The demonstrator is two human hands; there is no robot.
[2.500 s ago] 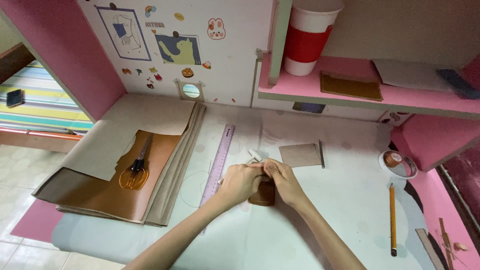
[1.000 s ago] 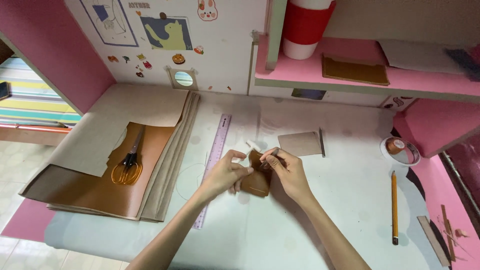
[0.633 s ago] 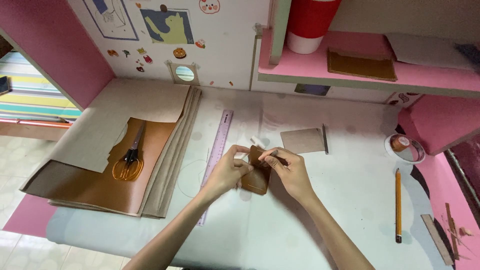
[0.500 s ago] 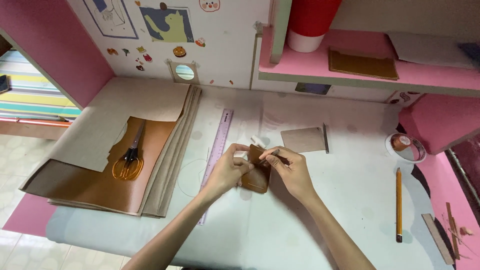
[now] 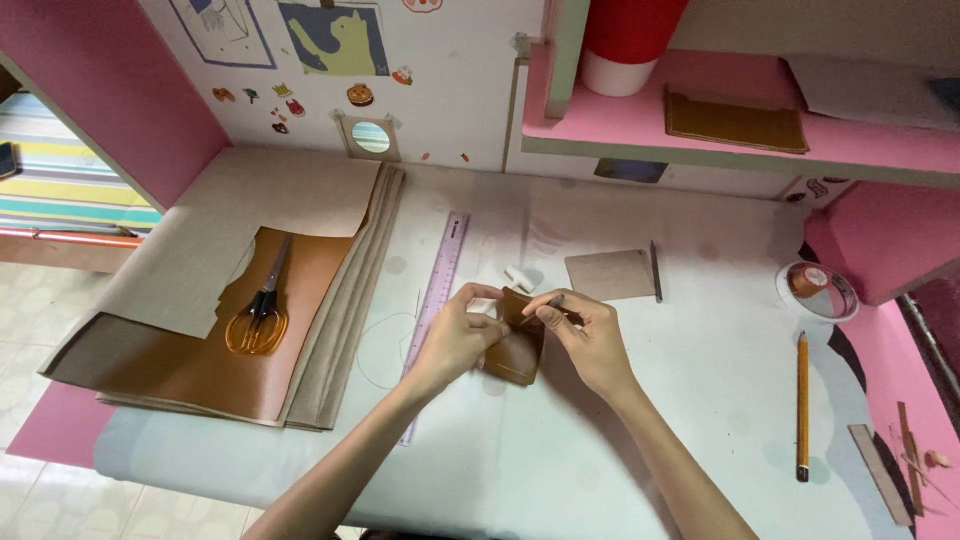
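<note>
On the left of the surface [image 5: 620, 440] lay a stack of tan and brown leather sheets [image 5: 200, 350] with orange-handled scissors [image 5: 258, 318] resting on top. A translucent purple ruler [image 5: 437, 300] ran beside the stack, with a loop of thin thread [image 5: 385, 350] near it.

At centre, the left hand [image 5: 462, 335] had its grip pinched closed on the left edge of a small folded brown leather piece [image 5: 515, 345], held just above the surface. The right hand [image 5: 590, 340] had its grip closed on a thin needle-like tool [image 5: 545, 305] at the piece's upper edge.

Handling assessment: the piece appeared light, pliable and only moderately stiff; it would likely flex if held at one corner. Hold was best taken along the edge close to the working point.

Further right lay a flat tan card [image 5: 610, 274], a small round tin [image 5: 818, 290] and a pencil [image 5: 802, 405].
</note>
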